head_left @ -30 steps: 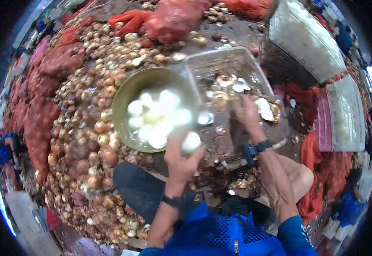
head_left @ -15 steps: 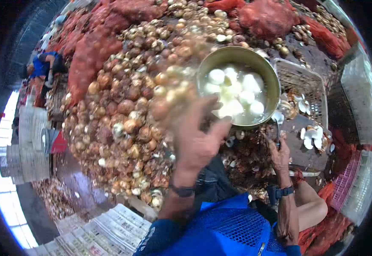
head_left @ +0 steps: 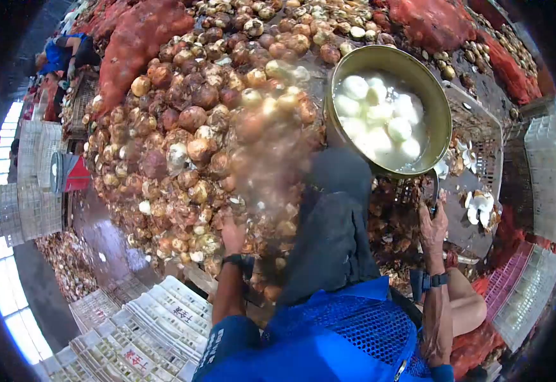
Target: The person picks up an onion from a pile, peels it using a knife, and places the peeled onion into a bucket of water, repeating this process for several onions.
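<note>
A big pile of onions (head_left: 192,150) with brown skins lies left of centre. My left hand (head_left: 233,234) is at the near edge of that pile; its fingers are hidden among onions and loose skins. On the right, my right hand (head_left: 433,223) is closed around a small tool (head_left: 433,197) with a thin metal end, just below the pot. The round metal pot (head_left: 442,105) holds several peeled white onions (head_left: 380,114) in cloudy liquid. Part of the view around the pile's middle is blurred.
A plastic crate (head_left: 496,149) stands right of the pot, with white onion pieces (head_left: 480,205) near it. Red mesh sacks (head_left: 139,44) lie at the back. Stacked white crates (head_left: 154,325) are at lower left. Another person (head_left: 61,57) works at far left.
My left hand has moved from beside the pot down and left to the onion pile. The view has shifted, so the pot appears farther right and higher. My right hand stays on the tool.
</note>
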A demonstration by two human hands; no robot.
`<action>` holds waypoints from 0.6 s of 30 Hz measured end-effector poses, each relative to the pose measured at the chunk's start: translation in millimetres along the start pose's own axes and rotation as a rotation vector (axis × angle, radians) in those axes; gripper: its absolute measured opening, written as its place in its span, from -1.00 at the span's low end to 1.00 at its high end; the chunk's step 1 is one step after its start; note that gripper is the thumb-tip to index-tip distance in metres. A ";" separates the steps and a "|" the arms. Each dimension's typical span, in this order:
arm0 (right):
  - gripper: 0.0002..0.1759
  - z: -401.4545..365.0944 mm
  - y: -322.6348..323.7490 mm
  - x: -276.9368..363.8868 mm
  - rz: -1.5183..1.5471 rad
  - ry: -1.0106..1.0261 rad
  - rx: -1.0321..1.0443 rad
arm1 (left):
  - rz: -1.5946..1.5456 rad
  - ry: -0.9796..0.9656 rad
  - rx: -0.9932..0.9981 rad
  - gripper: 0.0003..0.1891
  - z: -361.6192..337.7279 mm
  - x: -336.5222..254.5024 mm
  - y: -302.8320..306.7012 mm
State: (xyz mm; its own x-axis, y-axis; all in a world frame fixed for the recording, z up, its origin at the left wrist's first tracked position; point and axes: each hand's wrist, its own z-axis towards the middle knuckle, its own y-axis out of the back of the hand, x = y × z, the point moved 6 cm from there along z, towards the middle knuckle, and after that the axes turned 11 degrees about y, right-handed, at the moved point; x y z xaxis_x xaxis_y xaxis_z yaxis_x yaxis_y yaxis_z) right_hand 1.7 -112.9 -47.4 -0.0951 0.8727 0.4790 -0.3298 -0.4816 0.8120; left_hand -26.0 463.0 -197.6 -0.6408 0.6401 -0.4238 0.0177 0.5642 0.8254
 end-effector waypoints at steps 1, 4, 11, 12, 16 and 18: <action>-0.66 -4.9 -2.0 -9.3 0.039 -0.134 0.080 | 0.078 0.069 -0.005 -0.36 -3.3 32.1 -11.2; -0.65 0.7 1.3 -2.1 0.088 -0.212 0.090 | 0.190 0.022 -0.019 -0.42 -19.0 100.7 -43.7; -0.62 7.6 3.8 5.4 0.009 -0.136 0.091 | 0.042 0.249 -0.105 -0.39 -19.3 113.0 -54.8; -0.62 4.6 3.6 1.9 0.004 -0.139 0.087 | 0.154 0.358 -0.056 -0.35 -12.7 115.0 -60.7; -0.56 -2.9 0.6 -1.3 -0.029 -0.072 0.048 | 0.249 0.395 -0.083 -0.31 -18.6 112.0 -63.9; -0.55 -1.8 1.0 0.4 -0.126 0.015 0.044 | 0.025 0.218 -0.142 -0.37 -20.8 99.6 -61.9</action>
State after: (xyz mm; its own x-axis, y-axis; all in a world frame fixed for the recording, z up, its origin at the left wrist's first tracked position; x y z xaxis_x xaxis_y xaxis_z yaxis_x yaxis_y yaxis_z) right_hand -0.4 -112.8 -47.0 -0.0699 0.9276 0.3670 -0.2983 -0.3705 0.8796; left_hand -106.8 480.9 -283.2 -0.7919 0.5169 -0.3251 -0.0625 0.4610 0.8852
